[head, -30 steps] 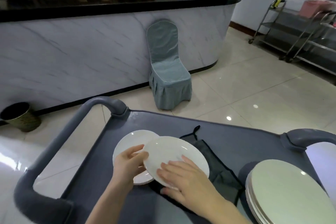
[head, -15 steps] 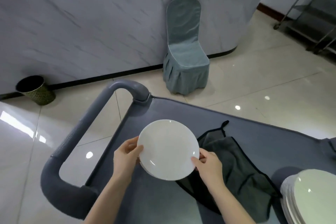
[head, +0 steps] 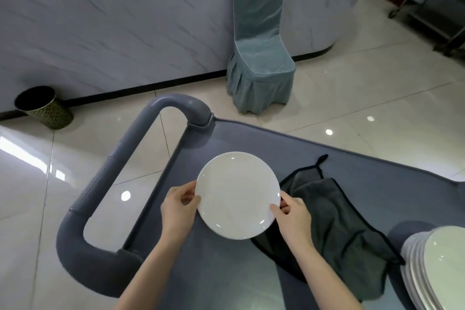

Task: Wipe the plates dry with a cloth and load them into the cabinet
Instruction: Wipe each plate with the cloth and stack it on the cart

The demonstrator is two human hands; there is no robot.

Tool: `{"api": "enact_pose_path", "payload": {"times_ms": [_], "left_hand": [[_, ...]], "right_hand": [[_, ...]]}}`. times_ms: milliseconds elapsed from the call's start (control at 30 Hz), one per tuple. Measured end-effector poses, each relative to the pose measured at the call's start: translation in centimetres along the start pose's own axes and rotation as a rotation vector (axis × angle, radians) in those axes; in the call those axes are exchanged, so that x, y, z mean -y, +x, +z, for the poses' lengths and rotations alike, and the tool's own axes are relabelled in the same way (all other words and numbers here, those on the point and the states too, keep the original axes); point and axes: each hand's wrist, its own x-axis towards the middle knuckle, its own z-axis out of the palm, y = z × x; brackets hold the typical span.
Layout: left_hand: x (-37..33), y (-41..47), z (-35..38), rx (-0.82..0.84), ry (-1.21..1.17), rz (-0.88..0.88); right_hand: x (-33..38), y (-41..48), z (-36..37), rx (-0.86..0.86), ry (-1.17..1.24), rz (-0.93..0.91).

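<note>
Left hand (head: 178,210) and right hand (head: 294,218) grip white plate (head: 237,194), perhaps stacked.

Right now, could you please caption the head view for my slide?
Left hand and right hand grip a white plate over a grey cart, beside a dark cloth.
</note>
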Motion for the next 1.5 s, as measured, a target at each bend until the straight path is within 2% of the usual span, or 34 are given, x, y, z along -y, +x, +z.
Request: {"api": "enact_pose_path", "payload": {"times_ms": [133, 267, 467, 567, 633, 733, 967, 1100, 1233, 1367, 1500], "left_hand": [[-0.8, -0.6, 0.5, -0.056, 0.09, 0.044], [-2.9, -2.6, 1.9, -0.098, 0.087, 0.185], [-7.5, -6.8, 9.4, 0.216, 0.078, 0.323], [-9.4, -9.8, 13.8, 0.342, 0.114, 0.478], [-10.6, -11.8, 16.7, 0.437, 0.117, 0.553], [-12.3, -14.7, 21.4, 0.595, 0.216, 0.514], [-14.6, -19.6, 28.8, 0.707, 0.5, 0.643], [-15.0, -20.8, 31.0, 0.725, 0.563, 0.628], [-14.8, -21.0, 32.0, 0.715, 0.551, 0.547], [-15.0, -21.0, 32.0, 0.72, 0.478, 0.407], [-14.8, -21.0, 31.4, 0.72, 0.391, 0.316]], "right_hand": [[-0.2, 0.0, -1.1, 0.045, 0.037, 0.008], [-0.8, -1.2, -4.0, -0.016, 0.045, -0.062], [-4.2, -4.0, -12.3, -0.124, -0.084, -0.185], [-7.0, -5.7, -17.6, -0.228, -0.173, -0.164], [-9.0, -6.8, -21.0, -0.319, -0.212, -0.133], [-12.1, -8.4, -25.6, -0.409, -0.261, -0.055], [-18.4, -10.4, -32.4, -0.37, -0.419, 0.219], [-20.5, -10.5, -33.9, -0.337, -0.411, 0.304], [-22.0, -10.3, -34.4, -0.289, -0.277, 0.323], [-22.4, -9.8, -34.5, -0.301, -0.086, 0.31], [-22.7, -9.5, -34.4, -0.335, -0.018, 0.323]]}}
